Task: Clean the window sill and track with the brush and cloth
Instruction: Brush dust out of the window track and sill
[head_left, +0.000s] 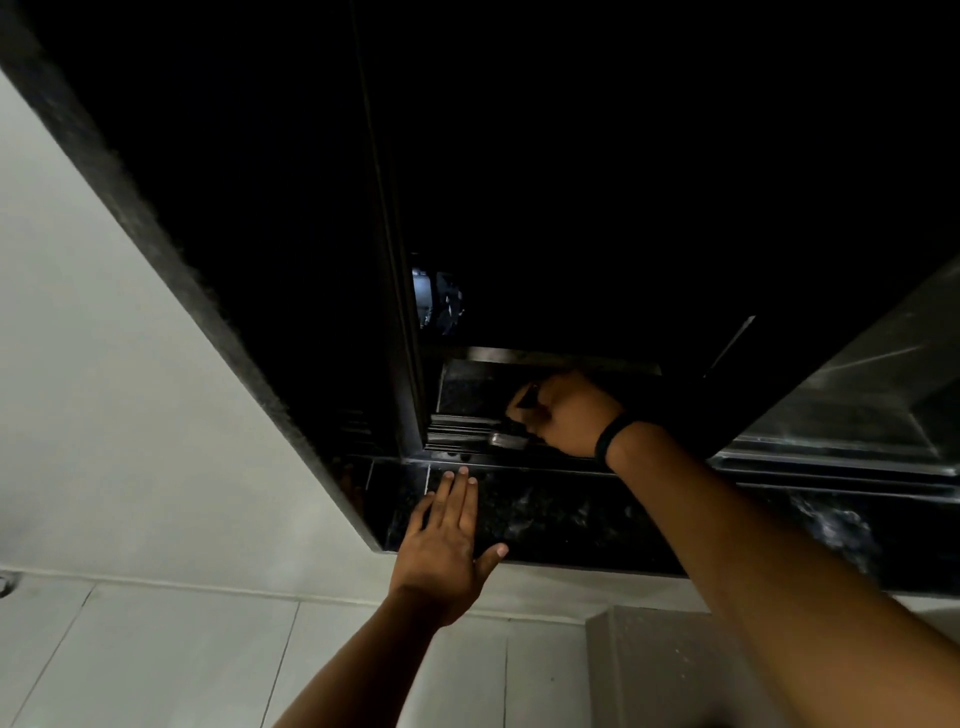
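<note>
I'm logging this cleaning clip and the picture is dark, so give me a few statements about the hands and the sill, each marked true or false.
1. The left hand lies flat, palm down, on the dark stone sill. True.
2. The right hand is closed around a brush at the window track. True.
3. The left hand holds a cloth. False: it is empty, fingers spread, and no cloth can be made out in the picture.
4. The right wrist is bare. False: it wears a dark band.
5. The two hands touch. False: they are apart.
</note>
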